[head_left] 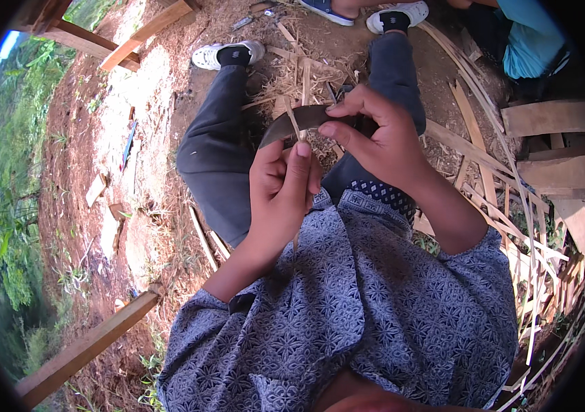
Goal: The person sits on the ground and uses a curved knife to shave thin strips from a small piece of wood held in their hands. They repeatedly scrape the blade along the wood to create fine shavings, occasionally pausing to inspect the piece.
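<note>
My left hand (280, 182) is closed, its thumb pressing a thin pale strip (293, 118) of what looks like bamboo or wood against the fingers. Part of the strip crosses in front of a broad, dark, curved blade (285, 127), like a knife's. My right hand (375, 130) pinches that blade near its right end between thumb and fingers. The blade's left part reaches just above my left fingers. Whether a handle continues behind my right hand is hidden. Both hands are raised over my lap, between my spread legs (218, 154) in dark trousers.
Pale shavings (320, 72) litter the brown ground between my feet. Long split strips (491, 199) and planks (546, 120) lie at the right. At upper right sits a person in a turquoise garment (529, 41). Wooden beams (93, 347) (144, 34) stand at the left, before green plants.
</note>
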